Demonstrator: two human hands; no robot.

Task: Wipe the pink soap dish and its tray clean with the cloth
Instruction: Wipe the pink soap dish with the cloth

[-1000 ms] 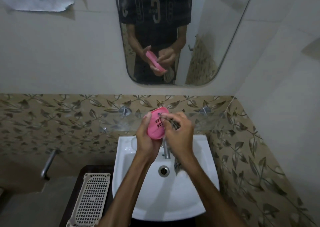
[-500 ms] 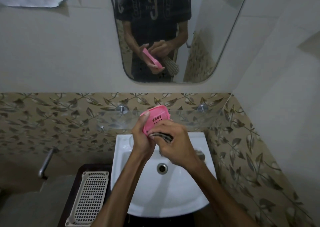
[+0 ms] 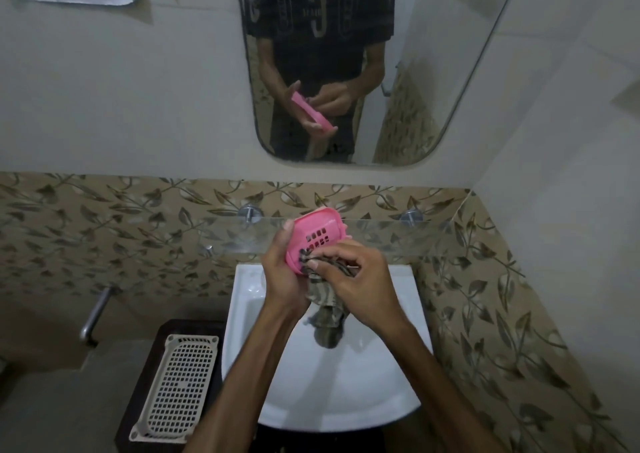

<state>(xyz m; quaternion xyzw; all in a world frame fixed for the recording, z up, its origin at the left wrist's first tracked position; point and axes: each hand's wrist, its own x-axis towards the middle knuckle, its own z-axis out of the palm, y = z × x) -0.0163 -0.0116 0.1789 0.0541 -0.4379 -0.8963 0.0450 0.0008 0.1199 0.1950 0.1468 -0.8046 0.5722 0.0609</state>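
The pink soap dish [image 3: 317, 236] is held tilted above the white basin, its slotted face toward me. My left hand [image 3: 282, 272] grips it from the left side and underneath. My right hand [image 3: 356, 279] holds a dark patterned cloth [image 3: 325, 300] bunched in its fingers and presses it against the lower edge of the dish. The cloth's loose end hangs down over the basin. I cannot tell the tray apart from the dish.
A white basin [image 3: 346, 390] sits below the hands. A glass shelf [image 3: 398, 234] runs along the leaf-patterned tiles behind. A beige perforated tray [image 3: 176, 387] lies on a dark stand at the left. The mirror [image 3: 346, 71] above reflects the person.
The right hand slid the cloth down from the dish's slotted face to its lower edge. The dish tipped slightly, and the cloth's tail now hangs lower.
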